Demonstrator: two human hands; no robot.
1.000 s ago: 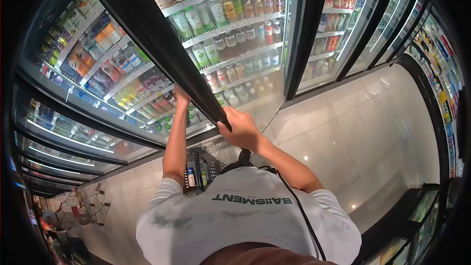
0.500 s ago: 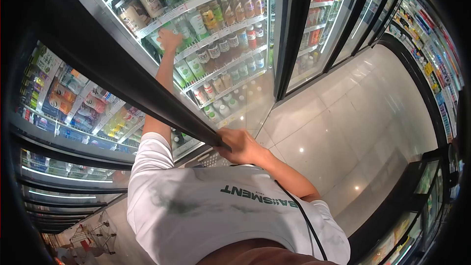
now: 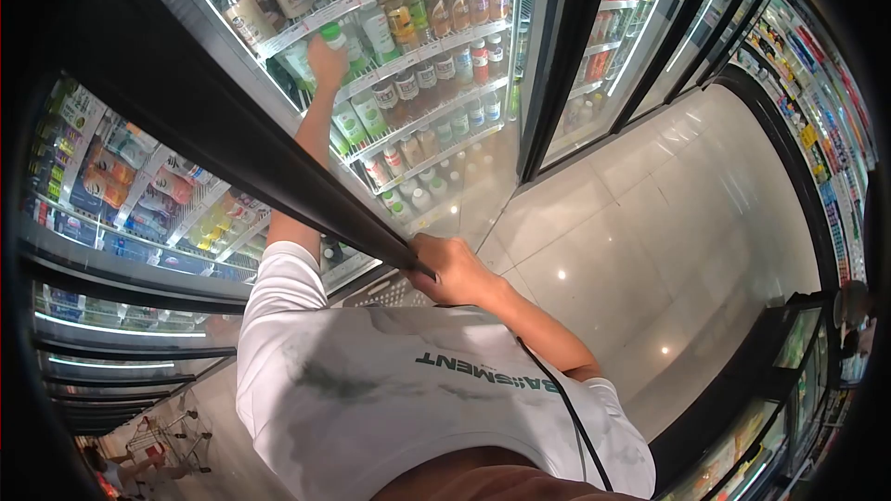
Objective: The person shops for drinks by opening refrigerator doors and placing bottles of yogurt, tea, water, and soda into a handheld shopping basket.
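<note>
My left hand reaches past the door onto a middle shelf of the drinks fridge. Its fingers curl round a green-capped bottle, whose body is mostly hidden by the hand. White-and-green bottles stand just to the right of it. My right hand is closed round the edge of the black-framed fridge door, close to my chest. A pale perforated basket shows partly below the door, in front of my shirt.
More glass fridge doors line the wall to the right, and others run along the left. Shelves of goods curve round the far right. A low chiller stands at lower right. A shopping cart and a person are at lower left.
My left hand has moved slightly right and down, from open fingers near the shelf to a grip on the green-capped bottle. My right hand stays on the door.
</note>
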